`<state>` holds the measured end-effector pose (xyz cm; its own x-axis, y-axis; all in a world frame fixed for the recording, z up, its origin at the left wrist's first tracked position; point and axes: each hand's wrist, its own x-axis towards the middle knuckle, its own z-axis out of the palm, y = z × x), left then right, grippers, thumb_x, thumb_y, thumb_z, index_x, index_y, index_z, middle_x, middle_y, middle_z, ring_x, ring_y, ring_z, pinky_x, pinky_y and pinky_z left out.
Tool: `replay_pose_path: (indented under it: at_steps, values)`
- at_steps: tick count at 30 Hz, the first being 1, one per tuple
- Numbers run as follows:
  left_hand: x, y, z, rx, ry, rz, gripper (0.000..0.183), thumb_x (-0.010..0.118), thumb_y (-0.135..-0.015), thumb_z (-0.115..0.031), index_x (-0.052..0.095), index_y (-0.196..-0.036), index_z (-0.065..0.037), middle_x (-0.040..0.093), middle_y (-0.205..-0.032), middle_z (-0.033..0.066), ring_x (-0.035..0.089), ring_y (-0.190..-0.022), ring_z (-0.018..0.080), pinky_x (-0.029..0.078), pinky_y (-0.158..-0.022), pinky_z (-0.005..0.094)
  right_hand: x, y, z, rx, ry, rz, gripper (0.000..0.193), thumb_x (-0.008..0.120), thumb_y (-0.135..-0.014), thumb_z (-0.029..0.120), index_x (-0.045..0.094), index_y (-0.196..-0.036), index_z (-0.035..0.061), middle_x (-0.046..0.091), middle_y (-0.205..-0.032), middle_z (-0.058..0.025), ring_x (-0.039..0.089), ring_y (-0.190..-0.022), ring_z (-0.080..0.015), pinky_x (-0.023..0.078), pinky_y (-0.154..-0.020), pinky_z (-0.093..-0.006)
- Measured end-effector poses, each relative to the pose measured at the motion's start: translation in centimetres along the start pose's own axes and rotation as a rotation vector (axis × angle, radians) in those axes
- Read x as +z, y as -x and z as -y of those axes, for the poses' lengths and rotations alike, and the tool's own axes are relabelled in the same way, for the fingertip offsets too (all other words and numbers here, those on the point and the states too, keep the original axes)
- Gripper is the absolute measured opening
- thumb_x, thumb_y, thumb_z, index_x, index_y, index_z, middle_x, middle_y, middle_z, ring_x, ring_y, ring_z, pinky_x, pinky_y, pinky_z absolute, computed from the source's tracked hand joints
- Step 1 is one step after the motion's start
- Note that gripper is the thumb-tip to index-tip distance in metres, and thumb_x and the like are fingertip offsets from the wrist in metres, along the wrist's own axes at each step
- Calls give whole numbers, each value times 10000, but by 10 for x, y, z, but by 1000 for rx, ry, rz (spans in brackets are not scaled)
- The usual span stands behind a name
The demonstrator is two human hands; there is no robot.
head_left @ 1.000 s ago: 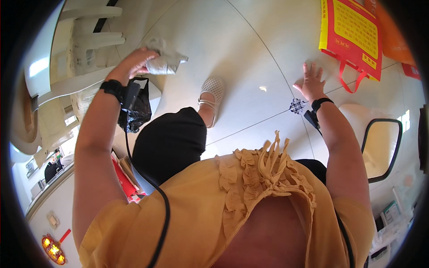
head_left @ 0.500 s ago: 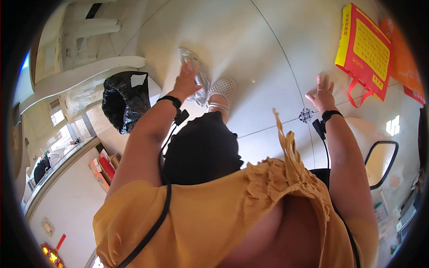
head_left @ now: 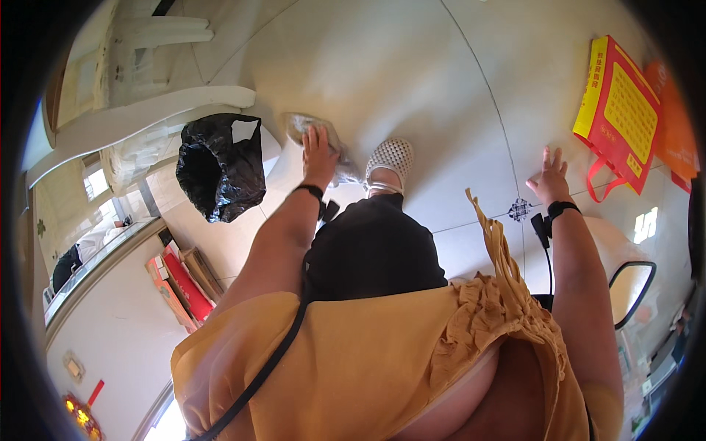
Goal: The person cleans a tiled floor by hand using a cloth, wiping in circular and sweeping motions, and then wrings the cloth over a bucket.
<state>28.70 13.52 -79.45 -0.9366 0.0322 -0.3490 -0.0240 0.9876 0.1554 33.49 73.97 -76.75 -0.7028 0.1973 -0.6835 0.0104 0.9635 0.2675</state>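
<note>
My left hand (head_left: pixel 318 156) reaches down to a crumpled, see-through plastic bag (head_left: pixel 344 165) on the floor, left of my white, holed shoe (head_left: pixel 390 156). Its fingers lie stretched over the bag, hiding part of it; what is inside I cannot make out. Out to the right, my right hand (head_left: pixel 551 178) is empty, its fingers spread, above the tiles. The nearest thing to it is a red and yellow carrier bag (head_left: pixel 625 110) with a red handle. Black bands with small devices and cables sit on both wrists.
A black plastic bag (head_left: pixel 223 169) stands at the left by a curved pale furniture edge (head_left: pixel 147 117). Red boxes (head_left: pixel 184 283) lean near a white panel (head_left: pixel 110 316). An orange bag (head_left: pixel 671 125) is behind the carrier bag. A black-framed oval (head_left: pixel 631 295) is at the right.
My left hand has come down onto the see-through bag, its fingers less spread than before. The bag's upper end has shifted lower. The whole view has moved slightly; my right hand stays spread.
</note>
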Motion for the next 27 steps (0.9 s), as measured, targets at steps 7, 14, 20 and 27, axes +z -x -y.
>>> replay_pose_path:
  at_steps: [7, 14, 20, 27]
  values:
    - [27, 66, 40, -210, 192, -6, 1021, 806, -787, -229, 182, -1578, -63, 50, -1634, 283, 125, -1497, 478, 240, -1202, 508, 16, -5, 1, 36, -57, -53, 1157, 793, -800, 459, 26, -1611, 155, 79, -1649, -214, 245, -1455, -494, 445, -1110, -451]
    - [-12, -84, 68, -429, 146, 93, 1200, 728, -796, -571, 50, -1565, 53, 9, -1613, 346, 6, -1518, 461, 105, -1230, 494, 12, 6, -2, 56, -316, -128, 1161, 851, -753, 331, 77, -1607, 192, 73, -1657, -187, 240, -1455, -507, 523, -1035, -458]
    - [-41, -273, 12, -97, 66, -125, 1141, 650, -840, -633, 113, -1548, 82, 87, -1571, 413, 78, -1487, 521, 82, -1210, 567, -1, 12, -1, 125, -571, -158, 944, 798, -815, 329, 259, -1574, 176, 176, -1638, -194, 230, -1476, -467, 401, -1118, -521]
    - [-52, -403, -209, 577, -72, -88, 777, 685, -877, -348, 314, -1473, -12, 288, -1521, 347, 226, -1449, 491, 201, -1186, 573, -7, -6, 1, 93, -644, -459, 676, 690, -911, 313, 411, -1506, 158, 317, -1603, -134, 271, -1489, -333, 273, -1201, -467]
